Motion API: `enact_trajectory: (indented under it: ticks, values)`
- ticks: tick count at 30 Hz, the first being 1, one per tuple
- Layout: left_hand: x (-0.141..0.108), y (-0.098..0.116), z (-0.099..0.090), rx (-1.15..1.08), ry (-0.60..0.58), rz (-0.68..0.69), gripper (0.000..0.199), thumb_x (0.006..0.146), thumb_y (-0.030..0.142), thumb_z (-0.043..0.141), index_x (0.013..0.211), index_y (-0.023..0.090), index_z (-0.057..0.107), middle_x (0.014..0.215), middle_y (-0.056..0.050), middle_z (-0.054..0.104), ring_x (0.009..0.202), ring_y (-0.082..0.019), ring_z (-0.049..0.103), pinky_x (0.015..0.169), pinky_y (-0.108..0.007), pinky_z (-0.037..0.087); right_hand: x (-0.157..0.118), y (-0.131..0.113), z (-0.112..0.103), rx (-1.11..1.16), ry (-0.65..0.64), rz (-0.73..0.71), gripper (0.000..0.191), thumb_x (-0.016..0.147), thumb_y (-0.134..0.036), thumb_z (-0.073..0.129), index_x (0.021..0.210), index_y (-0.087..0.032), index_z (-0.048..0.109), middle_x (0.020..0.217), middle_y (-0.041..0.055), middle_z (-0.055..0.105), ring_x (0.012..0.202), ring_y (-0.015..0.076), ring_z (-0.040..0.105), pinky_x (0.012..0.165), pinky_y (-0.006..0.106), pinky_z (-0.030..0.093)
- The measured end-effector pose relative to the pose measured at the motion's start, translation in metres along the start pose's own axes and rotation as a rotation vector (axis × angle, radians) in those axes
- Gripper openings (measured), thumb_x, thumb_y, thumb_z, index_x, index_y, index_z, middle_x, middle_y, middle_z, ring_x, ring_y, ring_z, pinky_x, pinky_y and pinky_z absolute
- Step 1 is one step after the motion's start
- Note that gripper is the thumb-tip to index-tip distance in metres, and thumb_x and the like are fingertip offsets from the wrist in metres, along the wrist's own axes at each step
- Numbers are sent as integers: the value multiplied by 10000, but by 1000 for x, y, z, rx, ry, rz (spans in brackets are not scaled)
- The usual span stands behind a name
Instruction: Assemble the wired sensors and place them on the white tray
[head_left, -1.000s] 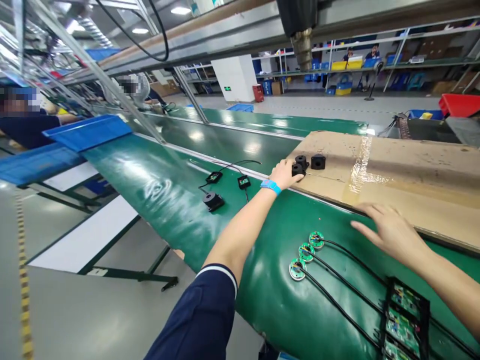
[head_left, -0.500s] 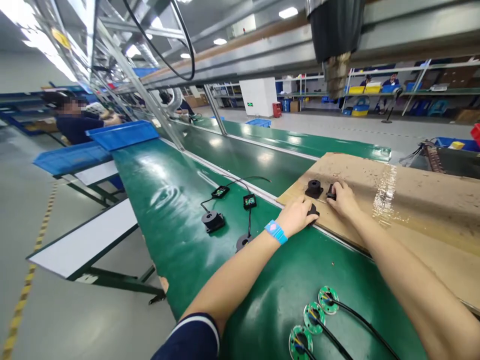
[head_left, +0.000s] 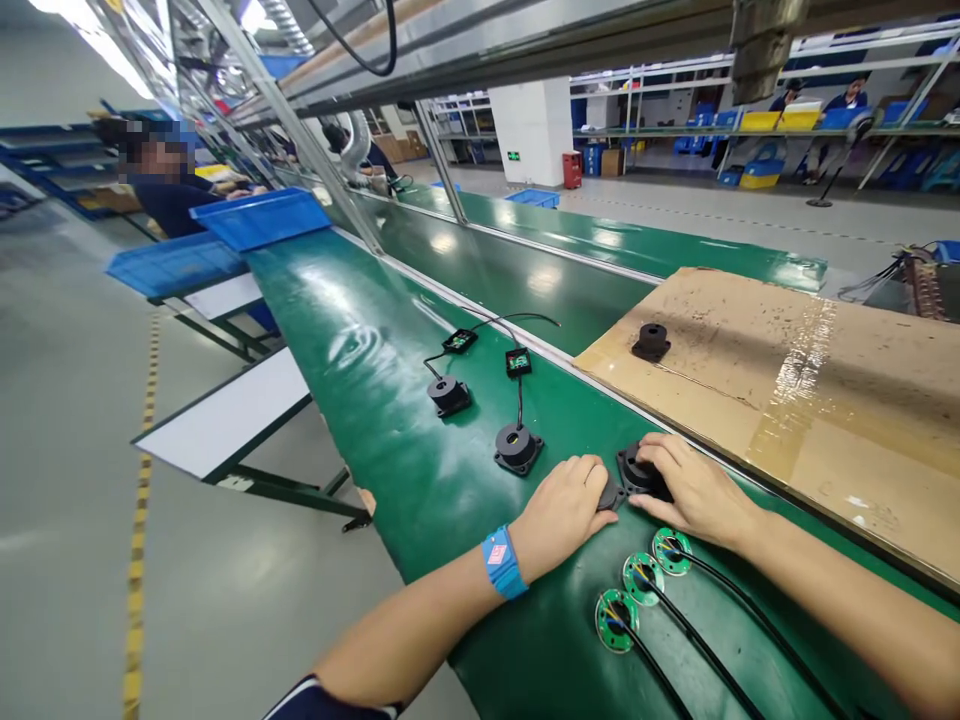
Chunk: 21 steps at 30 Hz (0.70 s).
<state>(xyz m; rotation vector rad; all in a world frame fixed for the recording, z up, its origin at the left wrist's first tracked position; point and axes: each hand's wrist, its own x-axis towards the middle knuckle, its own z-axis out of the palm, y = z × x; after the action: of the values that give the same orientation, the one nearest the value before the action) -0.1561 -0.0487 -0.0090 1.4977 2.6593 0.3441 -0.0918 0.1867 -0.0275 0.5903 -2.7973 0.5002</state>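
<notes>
On the green bench [head_left: 420,470], my left hand [head_left: 566,510] is closed around a black round housing [head_left: 611,494], partly hidden by the fingers. Right beside it, my right hand [head_left: 686,485] grips a second black housing [head_left: 636,470] with a square flange. Nearer to me lie three round green circuit boards [head_left: 672,551] with black cables. Left of my hands stand two black housings, one [head_left: 518,448] close by and another [head_left: 448,396] farther off, each wired to a small black box [head_left: 517,361] with a circuit board inside.
A cardboard sheet [head_left: 862,390] covers the right side, with one black housing [head_left: 651,342] on it. Blue trays [head_left: 259,218] stand at the far left, near a seated person. A metal post [head_left: 442,165] rises behind the bench.
Both hands have moved from the cardboard toward me onto the green bench, each bringing a black housing. The view has shifted, and the nearer wired housing is now uncovered.
</notes>
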Motion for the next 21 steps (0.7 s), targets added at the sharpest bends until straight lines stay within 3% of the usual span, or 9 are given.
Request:
enact_trajectory:
  ticks: [3, 8, 10, 12, 15, 18, 21]
  values:
    - [-3, 3, 1, -3, 16, -15, 500, 817, 388, 839, 1121, 190, 495, 1204, -130, 646, 1046, -325, 641, 898, -467, 562, 1, -7, 5, -52, 7, 122, 244, 970, -353, 596, 1152, -218, 506, 1379, 179, 521, 1184, 327, 591, 901, 505, 589]
    - [-10, 4, 2, -26, 45, -43, 568, 757, 383, 895, 1088, 207, 469, 1092, -97, 668, 975, -309, 655, 843, -448, 559, 9, -13, 12, -88, -56, 183, 255, 888, -244, 689, 1079, -201, 525, 1170, 141, 606, 1012, 312, 632, 827, 481, 587]
    - [-9, 1, -5, -70, 59, -21, 609, 735, 495, 890, 1056, 215, 455, 1078, -88, 653, 932, -289, 647, 810, -430, 558, 13, -15, 10, -88, -74, 192, 289, 857, -220, 724, 1059, -199, 517, 1091, 120, 616, 971, 300, 635, 819, 457, 577]
    - [5, -6, -19, -163, 124, 14, 553, 817, 615, 775, 1020, 220, 446, 1062, -79, 623, 894, -253, 624, 785, -395, 550, 16, -18, 6, -78, -89, 192, 318, 832, -183, 745, 1037, -211, 503, 1062, 96, 622, 965, 284, 642, 817, 422, 567]
    - [60, -23, -45, -162, 286, 10, 304, 1036, 511, 487, 998, 210, 474, 1007, -75, 581, 920, -229, 587, 840, -360, 519, 18, -26, -2, -50, -95, 193, 392, 799, -209, 796, 1026, -227, 477, 1046, 70, 621, 909, 256, 655, 747, 371, 552]
    - [142, -44, -59, -62, 306, -43, 262, 1044, 438, 495, 1089, 185, 547, 1093, -102, 576, 1016, -242, 594, 938, -359, 501, 15, -32, -15, -18, -50, 218, 438, 840, -422, 780, 1048, -235, 443, 1022, 57, 604, 829, 232, 643, 678, 360, 534]
    - [215, -62, -52, -33, 276, -71, 256, 1030, 387, 539, 1153, 176, 616, 1171, -119, 576, 1061, -247, 616, 983, -370, 503, 2, -28, -30, -12, 42, 273, 363, 946, -525, 620, 1042, -243, 412, 1006, 57, 598, 858, 223, 633, 724, 369, 534]
